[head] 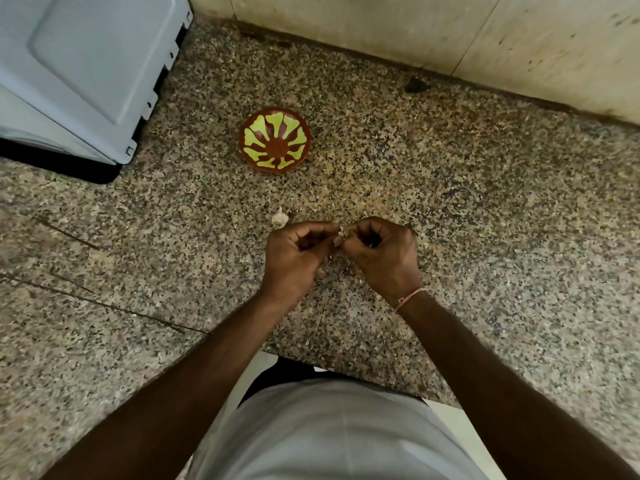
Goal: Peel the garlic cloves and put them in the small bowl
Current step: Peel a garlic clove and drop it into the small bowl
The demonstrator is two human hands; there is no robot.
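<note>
A small brown bowl (pixel 275 140) with a yellow-green flower pattern stands on the speckled granite counter, with nothing visible inside it. A garlic bulb (pixel 279 218) lies on the counter below the bowl, just left of my hands. My left hand (pixel 296 258) and my right hand (pixel 381 252) meet above the counter, fingers curled, both pinching a small garlic clove (pixel 341 233) between their fingertips. Only a pale bit of the clove shows; the fingers hide the rest.
A pale blue-grey appliance (pixel 79 71) fills the upper left corner of the counter. A beige tiled wall (pixel 415 32) runs along the back. A dark small lump (pixel 415 85) lies near the wall. The counter's front edge (pixel 346 370) is close to my body.
</note>
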